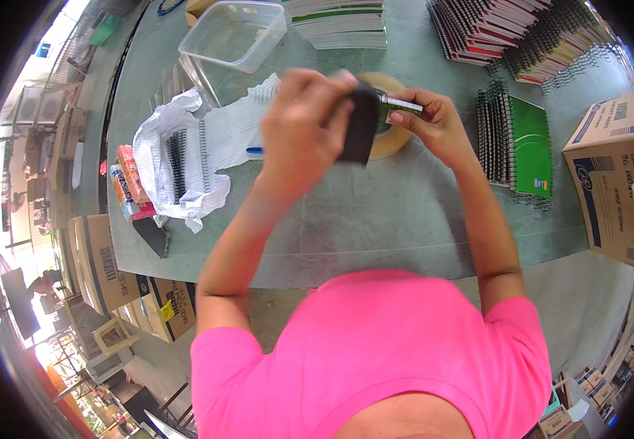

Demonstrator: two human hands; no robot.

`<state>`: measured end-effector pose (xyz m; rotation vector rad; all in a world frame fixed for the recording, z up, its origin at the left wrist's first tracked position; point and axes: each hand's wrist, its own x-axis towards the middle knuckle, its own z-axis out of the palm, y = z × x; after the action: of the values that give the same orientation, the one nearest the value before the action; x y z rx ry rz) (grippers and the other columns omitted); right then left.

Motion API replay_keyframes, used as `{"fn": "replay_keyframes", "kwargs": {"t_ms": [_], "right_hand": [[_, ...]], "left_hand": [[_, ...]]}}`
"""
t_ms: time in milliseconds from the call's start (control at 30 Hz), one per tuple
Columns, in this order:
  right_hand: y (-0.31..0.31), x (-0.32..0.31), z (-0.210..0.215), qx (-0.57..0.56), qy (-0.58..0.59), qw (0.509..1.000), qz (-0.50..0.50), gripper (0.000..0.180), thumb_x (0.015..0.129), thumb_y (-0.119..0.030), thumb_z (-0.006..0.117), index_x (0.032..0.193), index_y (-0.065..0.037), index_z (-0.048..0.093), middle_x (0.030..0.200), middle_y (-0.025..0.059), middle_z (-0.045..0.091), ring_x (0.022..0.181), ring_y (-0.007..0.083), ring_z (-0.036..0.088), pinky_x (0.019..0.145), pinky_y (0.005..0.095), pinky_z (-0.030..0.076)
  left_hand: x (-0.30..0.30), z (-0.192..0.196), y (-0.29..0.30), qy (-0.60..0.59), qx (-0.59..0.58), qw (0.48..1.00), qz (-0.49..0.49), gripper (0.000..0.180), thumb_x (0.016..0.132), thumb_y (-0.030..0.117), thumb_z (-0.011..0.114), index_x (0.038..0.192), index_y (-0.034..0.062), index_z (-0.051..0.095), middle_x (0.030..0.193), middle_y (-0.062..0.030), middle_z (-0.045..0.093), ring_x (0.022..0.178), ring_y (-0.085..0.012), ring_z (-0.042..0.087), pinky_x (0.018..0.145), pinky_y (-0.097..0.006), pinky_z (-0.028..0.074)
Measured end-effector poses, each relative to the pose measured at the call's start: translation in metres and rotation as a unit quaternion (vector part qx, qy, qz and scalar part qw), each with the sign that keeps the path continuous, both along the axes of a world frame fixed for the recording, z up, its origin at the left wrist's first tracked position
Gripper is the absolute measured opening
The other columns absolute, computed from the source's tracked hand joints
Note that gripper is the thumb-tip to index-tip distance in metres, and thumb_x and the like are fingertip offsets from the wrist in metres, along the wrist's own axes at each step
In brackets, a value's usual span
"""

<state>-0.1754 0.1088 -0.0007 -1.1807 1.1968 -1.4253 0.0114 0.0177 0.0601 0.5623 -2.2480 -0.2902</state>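
Note:
My right hand (434, 121) pinches a notebook (406, 104) seen nearly edge-on, with white pages and a green side showing. My left hand (306, 124), smeared by motion, has its fingers curled at a dark, bent cover (362, 124). Whether this cover belongs to the same notebook cannot be made out. Just behind the hands a wide roll of tan tape (390, 146) lies on the grey-green table (375, 227), partly hidden by them. Left of my left hand, a blue pen-like thing (255, 151) lies by crumpled white paper (247, 117).
Spiral-bound black pieces (176, 164) lie in the paper at left, beside orange packets (132, 174). A clear plastic tub (236, 36) and a book stack (342, 25) stand at the back. Green spiral notebooks (528, 143), further notebook piles (478, 29) and a carton (610, 183) are at right.

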Motion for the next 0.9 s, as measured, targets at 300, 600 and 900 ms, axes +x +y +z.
{"fn": "replay_keyframes", "kwargs": {"t_ms": [300, 600, 900], "right_hand": [[0.002, 0.0, -0.002, -0.01, 0.039, 0.999, -0.002, 0.03, 0.086, -0.006, 0.059, 0.115, 0.001, 0.058, 0.101, 0.002, 0.065, 0.095, 0.0047, 0.054, 0.085, 0.0218, 0.043], [0.0, -0.003, 0.003, 0.001, 0.048, 0.999, 0.009, 0.029, 0.087, -0.007, 0.058, 0.115, 0.0, 0.058, 0.103, 0.0038, 0.063, 0.093, 0.0066, 0.054, 0.083, 0.0215, 0.043], [0.004, 0.009, 0.004, -0.092, 0.042, 0.995, -0.01, 0.027, 0.086, -0.007, 0.059, 0.111, 0.0, 0.06, 0.112, 0.0077, 0.061, 0.105, 0.0129, 0.054, 0.091, 0.0263, 0.042]], "left_hand": [[-0.008, -0.006, 0.013, -0.06, 0.041, 0.995, -0.064, 0.026, 0.071, 0.004, 0.071, 0.096, 0.0092, 0.066, 0.087, -0.008, 0.059, 0.077, -0.0222, 0.059, 0.067, -0.031, 0.048], [-0.002, -0.026, 0.032, -0.186, 0.148, 0.961, -0.142, 0.025, 0.072, 0.011, 0.068, 0.097, 0.0082, 0.064, 0.088, -0.0132, 0.055, 0.082, -0.0316, 0.056, 0.071, -0.038, 0.046], [-0.011, -0.007, 0.007, -0.064, -0.073, 0.994, -0.059, 0.025, 0.077, 0.016, 0.068, 0.098, 0.0058, 0.062, 0.089, -0.0104, 0.058, 0.089, -0.0285, 0.054, 0.076, -0.038, 0.043]]}}
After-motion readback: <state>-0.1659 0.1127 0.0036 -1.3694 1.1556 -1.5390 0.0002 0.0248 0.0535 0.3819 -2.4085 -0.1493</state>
